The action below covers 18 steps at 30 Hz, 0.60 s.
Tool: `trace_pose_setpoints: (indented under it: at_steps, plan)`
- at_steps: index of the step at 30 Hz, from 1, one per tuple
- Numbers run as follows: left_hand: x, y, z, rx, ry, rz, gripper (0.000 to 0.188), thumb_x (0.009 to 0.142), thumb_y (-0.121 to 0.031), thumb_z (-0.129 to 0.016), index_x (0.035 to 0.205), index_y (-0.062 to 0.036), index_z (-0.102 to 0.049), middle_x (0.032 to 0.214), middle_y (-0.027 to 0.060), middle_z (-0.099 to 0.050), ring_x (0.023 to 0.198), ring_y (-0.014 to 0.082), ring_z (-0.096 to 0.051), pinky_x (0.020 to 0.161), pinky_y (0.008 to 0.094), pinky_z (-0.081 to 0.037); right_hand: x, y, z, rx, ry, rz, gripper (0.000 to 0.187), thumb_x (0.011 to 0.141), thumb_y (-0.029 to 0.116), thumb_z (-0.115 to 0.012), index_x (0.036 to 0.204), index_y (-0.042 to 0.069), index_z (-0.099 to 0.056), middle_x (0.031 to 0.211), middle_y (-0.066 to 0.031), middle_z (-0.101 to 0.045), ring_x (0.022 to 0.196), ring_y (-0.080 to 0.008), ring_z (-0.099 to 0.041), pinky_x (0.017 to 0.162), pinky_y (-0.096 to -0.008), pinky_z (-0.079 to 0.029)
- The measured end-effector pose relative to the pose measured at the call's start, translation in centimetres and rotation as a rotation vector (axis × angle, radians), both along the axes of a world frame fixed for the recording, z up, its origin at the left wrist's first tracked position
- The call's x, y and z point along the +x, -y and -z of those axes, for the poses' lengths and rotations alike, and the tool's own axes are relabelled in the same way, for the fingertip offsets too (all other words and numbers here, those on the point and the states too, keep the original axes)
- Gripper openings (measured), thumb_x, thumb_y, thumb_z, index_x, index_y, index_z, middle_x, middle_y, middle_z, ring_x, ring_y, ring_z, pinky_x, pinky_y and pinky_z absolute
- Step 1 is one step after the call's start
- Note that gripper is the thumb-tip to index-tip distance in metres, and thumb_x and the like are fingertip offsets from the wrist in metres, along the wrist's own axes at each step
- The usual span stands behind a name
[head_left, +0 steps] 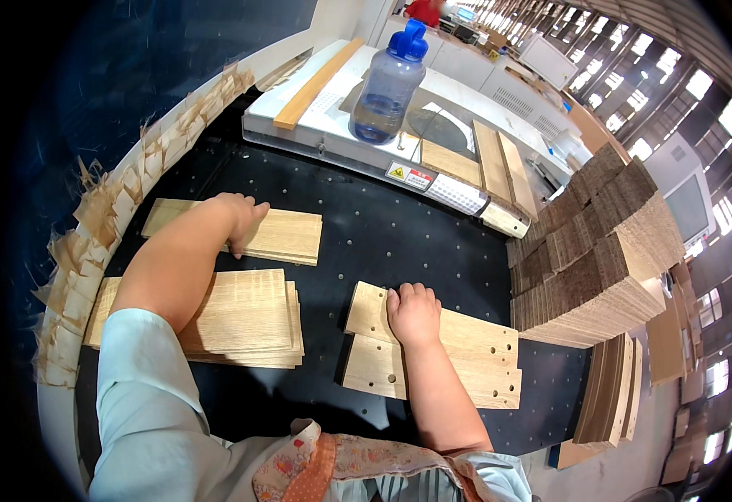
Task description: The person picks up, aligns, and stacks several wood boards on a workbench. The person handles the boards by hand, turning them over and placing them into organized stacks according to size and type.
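Observation:
At the far left of the black table, my left hand [238, 221] spans a small stack of plain light wooden boards [286, 237], closed over it with the thumb on the near side. Beneath my left forearm lies a second, thicker stack of plain boards [244, 314], its edges slightly uneven. My right hand [414, 316] is closed over the far edge of a drilled wooden board [475, 339], fingertips curled past that edge. A second drilled board [374, 366] lies against its near side. Both have round holes near their ends. My right wrist and forearm cover part of them.
Tall stacks of boards [592, 251] stand at the table's right. A white machine bed [299, 138] crosses the back, bearing a blue bottle [387, 92] and loose wood strips [491, 167]. Torn tape lines the left rail [89, 243]. A person in red [424, 11] is far back.

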<state>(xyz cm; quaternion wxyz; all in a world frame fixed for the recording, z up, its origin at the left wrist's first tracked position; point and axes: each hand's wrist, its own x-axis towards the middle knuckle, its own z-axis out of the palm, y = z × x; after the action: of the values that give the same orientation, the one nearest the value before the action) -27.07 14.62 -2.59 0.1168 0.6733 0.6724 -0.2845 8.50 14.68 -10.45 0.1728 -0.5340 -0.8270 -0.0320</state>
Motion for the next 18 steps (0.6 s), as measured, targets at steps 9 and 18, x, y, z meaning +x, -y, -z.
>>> trace_pose_setpoints:
  at_steps: [9,18]
  plan:
    - [-0.45,-0.11,0.35,-0.010,0.014,-0.001,0.122,0.053,-0.041,-0.088,0.148,-0.0108,-0.019,0.134,0.0137,-0.044,0.123,0.0310,-0.045,0.101,0.0382,-0.041,-0.01,0.05,0.10,-0.012,0.005,0.007,0.026,0.089,0.032,-0.053,0.083,0.007,-0.061,0.087,-0.0092,-0.059,0.089,-0.0294,-0.056,0.078,-0.0454,-0.043]
    - [0.09,0.17,-0.27,-0.017,-0.005,-0.004,0.120,0.055,-0.042,-0.087,0.148,-0.0116,-0.019,0.134,0.0133,-0.045,0.123,0.0305,-0.045,0.101,0.0386,-0.041,-0.01,0.24,-0.15,-0.021,0.001,0.014,0.026,0.089,0.032,-0.054,0.086,0.008,-0.062,0.089,-0.0088,-0.059,0.090,-0.0289,-0.056,0.080,-0.0444,-0.043]
